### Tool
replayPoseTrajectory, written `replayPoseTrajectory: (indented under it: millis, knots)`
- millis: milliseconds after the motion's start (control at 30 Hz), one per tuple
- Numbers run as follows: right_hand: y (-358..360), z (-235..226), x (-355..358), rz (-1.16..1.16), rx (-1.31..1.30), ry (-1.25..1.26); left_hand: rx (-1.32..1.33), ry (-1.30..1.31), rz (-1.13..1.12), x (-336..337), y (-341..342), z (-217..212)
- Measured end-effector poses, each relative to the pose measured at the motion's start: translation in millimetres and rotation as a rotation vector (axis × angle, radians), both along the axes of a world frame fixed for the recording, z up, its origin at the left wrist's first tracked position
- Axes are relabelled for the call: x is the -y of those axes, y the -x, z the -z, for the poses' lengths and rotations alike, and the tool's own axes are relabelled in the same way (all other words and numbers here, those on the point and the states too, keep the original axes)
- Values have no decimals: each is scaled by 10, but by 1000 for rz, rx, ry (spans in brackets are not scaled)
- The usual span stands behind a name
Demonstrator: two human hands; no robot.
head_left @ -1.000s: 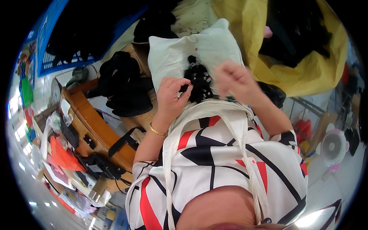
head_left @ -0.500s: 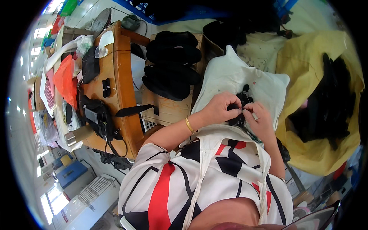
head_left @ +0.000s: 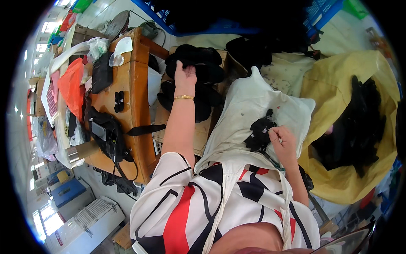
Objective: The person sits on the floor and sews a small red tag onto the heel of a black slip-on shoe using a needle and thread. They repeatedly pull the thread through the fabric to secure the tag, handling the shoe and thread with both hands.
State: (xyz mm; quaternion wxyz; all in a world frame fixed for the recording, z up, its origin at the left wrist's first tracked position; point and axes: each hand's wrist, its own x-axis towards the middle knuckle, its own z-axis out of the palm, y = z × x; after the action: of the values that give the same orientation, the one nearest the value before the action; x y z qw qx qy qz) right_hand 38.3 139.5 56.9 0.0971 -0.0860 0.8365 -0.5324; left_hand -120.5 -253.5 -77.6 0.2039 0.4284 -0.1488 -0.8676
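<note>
My left hand (head_left: 185,77), with a gold bangle on the wrist, reaches out onto a stack of black fabric pieces (head_left: 195,80) in a cardboard box (head_left: 182,127) and rests its fingers on the top piece. My right hand (head_left: 282,142) stays close to my body and pinches a small black fabric piece (head_left: 260,133) that lies on a white cloth (head_left: 253,110) spread over my lap. A white apron strap crosses my red, black and white patterned top.
A wooden table (head_left: 135,80) at the left carries a black bag (head_left: 108,137), an orange plastic bag (head_left: 69,84) and a metal cup (head_left: 80,152). A yellow sack (head_left: 338,178) with black pieces stands at the right. Blue crates (head_left: 237,21) line the far side.
My left hand has left the black piece on my lap and stretched out to the black stack in the box. My right hand keeps its hold on the small black piece.
</note>
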Motion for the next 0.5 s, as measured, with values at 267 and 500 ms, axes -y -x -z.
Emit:
replayPoseTrajectory:
  millis: [267, 500]
  knots:
    - [-79, 21, -191, 123, 19, 17, -216, 635, 280, -621, -70, -723]
    - [-117, 180, -242, 266, 155, 247, -109, 1369, 1305, -1510, -1239, -1117]
